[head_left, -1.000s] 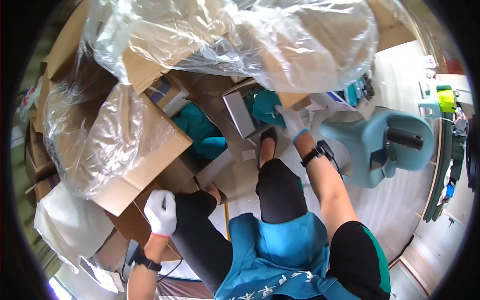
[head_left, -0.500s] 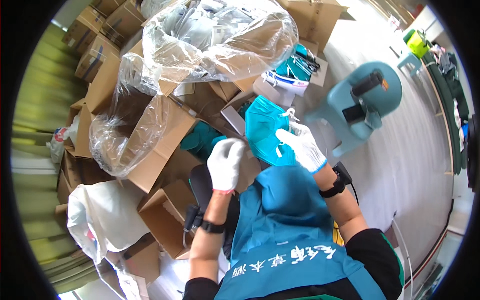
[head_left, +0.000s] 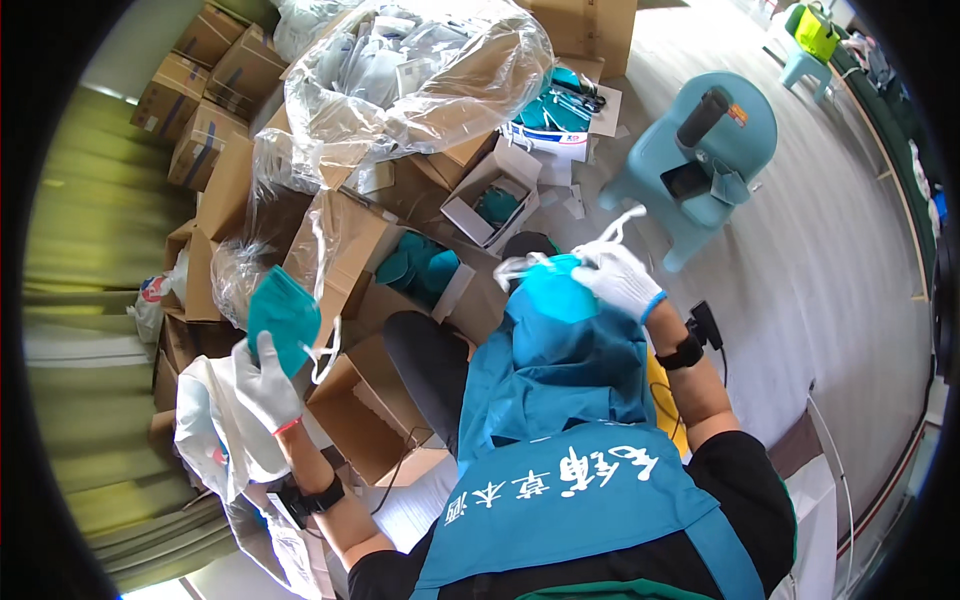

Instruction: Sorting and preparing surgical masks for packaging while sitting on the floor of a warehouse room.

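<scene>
My left hand [head_left: 266,390], in a white knit glove, grips a teal face mask [head_left: 284,318] by its lower edge, and the white ear straps hang at its right side. Below that hand lies a white bag [head_left: 215,440]. Over my lap my right hand [head_left: 618,282], gloved the same way, pinches a second teal mask [head_left: 558,292] at its right edge. White straps stick out loosely around this mask, blurred by motion. A blue apron [head_left: 570,370] covers my lap beneath it.
Ahead stands a large carton lined with clear plastic [head_left: 440,120], full of grey-white packets. Teal masks [head_left: 420,265] fill an open box near my knee. A small white box [head_left: 490,205] also holds teal items. At right is a blue-green chair [head_left: 700,150]; an open brown carton [head_left: 365,410] sits left.
My left hand has moved from the middle to the far left and now holds a teal mask. My right hand's mask has come down over the apron, and the view has shifted slightly.
</scene>
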{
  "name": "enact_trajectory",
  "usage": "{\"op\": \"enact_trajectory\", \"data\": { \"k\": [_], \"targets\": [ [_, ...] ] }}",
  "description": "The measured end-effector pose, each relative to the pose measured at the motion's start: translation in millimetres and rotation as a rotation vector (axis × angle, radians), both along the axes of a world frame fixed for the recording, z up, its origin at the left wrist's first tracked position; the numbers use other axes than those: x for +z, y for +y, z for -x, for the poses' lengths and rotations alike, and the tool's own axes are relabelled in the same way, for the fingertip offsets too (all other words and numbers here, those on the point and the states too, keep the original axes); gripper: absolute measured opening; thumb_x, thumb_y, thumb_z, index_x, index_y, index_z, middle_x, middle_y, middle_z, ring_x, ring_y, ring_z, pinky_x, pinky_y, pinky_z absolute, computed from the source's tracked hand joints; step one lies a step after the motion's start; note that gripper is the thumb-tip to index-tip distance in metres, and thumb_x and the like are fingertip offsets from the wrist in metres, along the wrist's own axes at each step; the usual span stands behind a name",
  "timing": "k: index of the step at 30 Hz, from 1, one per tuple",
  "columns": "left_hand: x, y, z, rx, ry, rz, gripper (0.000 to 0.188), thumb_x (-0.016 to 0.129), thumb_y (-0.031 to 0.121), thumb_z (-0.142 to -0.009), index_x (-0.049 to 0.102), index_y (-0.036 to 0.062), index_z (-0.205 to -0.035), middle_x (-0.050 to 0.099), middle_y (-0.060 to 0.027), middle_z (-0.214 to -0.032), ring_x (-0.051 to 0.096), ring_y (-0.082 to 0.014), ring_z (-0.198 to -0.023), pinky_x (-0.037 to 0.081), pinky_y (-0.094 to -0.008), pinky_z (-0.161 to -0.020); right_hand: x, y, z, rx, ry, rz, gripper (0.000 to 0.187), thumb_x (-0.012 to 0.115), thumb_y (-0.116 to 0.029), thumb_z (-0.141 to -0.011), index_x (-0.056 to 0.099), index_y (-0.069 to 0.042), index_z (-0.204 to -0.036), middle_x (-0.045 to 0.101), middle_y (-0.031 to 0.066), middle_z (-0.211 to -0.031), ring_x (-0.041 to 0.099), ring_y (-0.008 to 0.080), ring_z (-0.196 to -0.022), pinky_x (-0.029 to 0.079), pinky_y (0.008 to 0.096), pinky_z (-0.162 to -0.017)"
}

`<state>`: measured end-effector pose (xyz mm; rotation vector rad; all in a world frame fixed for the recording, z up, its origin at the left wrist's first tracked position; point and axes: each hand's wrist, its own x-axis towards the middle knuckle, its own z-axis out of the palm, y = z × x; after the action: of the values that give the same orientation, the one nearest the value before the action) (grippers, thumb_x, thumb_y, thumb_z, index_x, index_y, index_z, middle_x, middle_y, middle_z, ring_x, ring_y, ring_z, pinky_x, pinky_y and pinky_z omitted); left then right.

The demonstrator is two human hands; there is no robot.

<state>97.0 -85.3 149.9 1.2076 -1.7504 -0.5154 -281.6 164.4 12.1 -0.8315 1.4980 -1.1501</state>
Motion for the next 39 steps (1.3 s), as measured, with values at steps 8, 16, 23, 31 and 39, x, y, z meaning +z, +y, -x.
{"op": "enact_trajectory", "data": {
  "k": [8, 16, 23, 31, 39],
  "targets": [
    [-5, 43, 6, 0.166, -0.353, 0.157, 0.020, 0.063, 0.020, -0.094, 0.064, 0.0014, -0.101, 0.066, -0.0122, -0.089, 0.063, -0.0240, -0.079, 0.050, -0.0358, -0.074, 27, 1, -10, -0.189, -0.281, 0.110, 0.042, 0.063, -0.011, -0.085, 0.054, 0.003, -0.123, 0.057, -0.0001, -0.089, 0.049, 0.0055, -0.069, 0.042, 0.0208, -0.057],
    [-27, 80, 90, -0.490, -0.253, 0.005, 0.015, 0.064, -0.002, -0.084, 0.063, 0.0038, -0.098, 0.067, -0.0151, -0.093, 0.067, -0.0287, -0.083, 0.053, -0.0341, -0.074, 56, -63, -72, 0.120, -0.606, 0.016, 0.037, 0.061, -0.010, -0.089, 0.055, -0.003, -0.124, 0.057, -0.0026, -0.084, 0.051, 0.0017, -0.060, 0.038, 0.0156, -0.050],
    [-44, 97, 113, -0.780, -0.142, -0.101, 0.022, 0.064, -0.007, -0.084, 0.060, 0.0029, -0.103, 0.067, -0.0152, -0.102, 0.066, -0.0247, -0.090, 0.053, -0.0315, -0.079, -7, -88, -89, -0.029, -0.913, 0.284, 0.021, 0.055, -0.017, -0.096, 0.064, 0.001, -0.102, 0.059, 0.0042, -0.070, 0.055, 0.0067, -0.047, 0.044, 0.0159, -0.040],
    [-36, 89, 116, -0.343, -0.020, -0.210, 0.023, 0.073, -0.001, -0.080, 0.063, -0.0016, -0.101, 0.066, -0.0065, -0.092, 0.061, -0.0115, -0.079, 0.050, -0.0257, -0.074, 17, -55, -55, -0.131, -0.886, -0.211, 0.019, 0.063, -0.024, -0.088, 0.062, -0.006, -0.083, 0.050, -0.0003, -0.055, 0.043, 0.0061, -0.039, 0.033, 0.0215, -0.033],
    [-34, 67, 114, -0.376, 0.293, -0.677, 0.033, 0.073, 0.008, -0.083, 0.061, -0.0053, -0.110, 0.066, -0.0066, -0.095, 0.061, -0.0102, -0.082, 0.051, -0.0241, -0.077, 63, -63, -37, -0.175, 0.044, 0.575, 0.052, 0.068, -0.019, -0.089, 0.049, 0.000, -0.133, 0.061, 0.0096, -0.120, 0.059, 0.0166, -0.107, 0.047, 0.0289, -0.095]
  ]
}}
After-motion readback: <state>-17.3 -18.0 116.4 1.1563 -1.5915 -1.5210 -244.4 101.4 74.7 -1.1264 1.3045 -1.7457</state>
